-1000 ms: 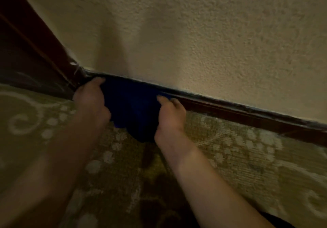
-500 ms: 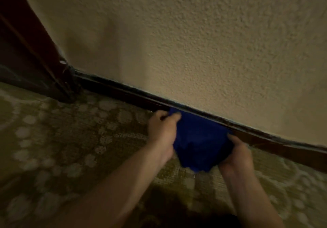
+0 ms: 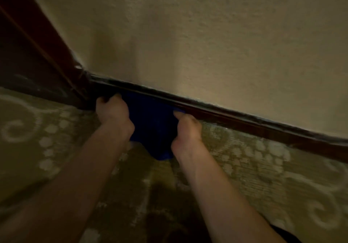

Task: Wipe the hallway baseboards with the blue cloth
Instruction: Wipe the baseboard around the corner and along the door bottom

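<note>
One cloth (image 3: 150, 122), one baseboard (image 3: 235, 118), two hands. Since half a second ago the cloth and both hands have slid left along the baseboard, back beside the dark door frame (image 3: 47, 54) at the corner; before, they were further right. The cloth is bunched between the hands, its top edge pressed against the baseboard and its lower end hanging onto the carpet (image 3: 254, 167). The left hand (image 3: 113, 112) grips the cloth's left side with fingers curled; the right hand (image 3: 186, 127) grips the right side, its fingers (image 3: 178, 113) curled over the cloth's top edge by the baseboard.
</note>
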Tool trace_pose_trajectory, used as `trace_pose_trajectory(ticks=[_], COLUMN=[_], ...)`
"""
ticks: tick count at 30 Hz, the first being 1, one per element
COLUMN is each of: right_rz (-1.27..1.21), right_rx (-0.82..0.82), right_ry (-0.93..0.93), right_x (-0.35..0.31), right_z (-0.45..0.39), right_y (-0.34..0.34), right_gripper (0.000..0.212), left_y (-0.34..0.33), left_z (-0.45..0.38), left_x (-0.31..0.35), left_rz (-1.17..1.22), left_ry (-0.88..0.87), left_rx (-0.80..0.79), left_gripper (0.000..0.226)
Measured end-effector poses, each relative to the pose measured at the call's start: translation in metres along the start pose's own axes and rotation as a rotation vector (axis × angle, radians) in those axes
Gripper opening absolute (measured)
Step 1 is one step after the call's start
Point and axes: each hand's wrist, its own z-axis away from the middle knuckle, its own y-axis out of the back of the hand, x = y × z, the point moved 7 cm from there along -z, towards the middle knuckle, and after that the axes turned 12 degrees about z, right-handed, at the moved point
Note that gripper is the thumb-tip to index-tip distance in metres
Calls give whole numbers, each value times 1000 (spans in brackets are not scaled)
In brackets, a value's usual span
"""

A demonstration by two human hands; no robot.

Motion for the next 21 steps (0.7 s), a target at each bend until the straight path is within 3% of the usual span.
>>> trace_pose_trajectory(ticks=[2, 6, 9, 12, 16, 18, 21], right_rz=[-7, 18, 14, -33, -90, -51, 16], right_rx=[110, 288, 467, 637, 653, 574, 381], right_ry=[65, 73, 77, 117, 282, 310, 244], right_x=[-17, -50, -77, -90, -102, -94, -66], right_z=[-8, -15, -8, -8, 22, 28, 22], right_y=[48, 175, 264, 315, 263, 220, 148], right_gripper=[19, 51, 41, 46, 32, 16, 21], left_y=[-17, -60, -90, -108, -100, -81, -45], left_z=[24, 99, 150, 176, 159, 140, 92], left_x=[-36, -131, -180, -201, -192, -162, -107], left_rz=[-50, -43, -116, -162, -150, -98, 19], left_ry=[86, 358, 553, 680, 584, 446, 248], left_rx=[-18, -226, -412, -501, -417, -301, -124], left_gripper=[40, 30, 30, 25, 18, 14, 27])
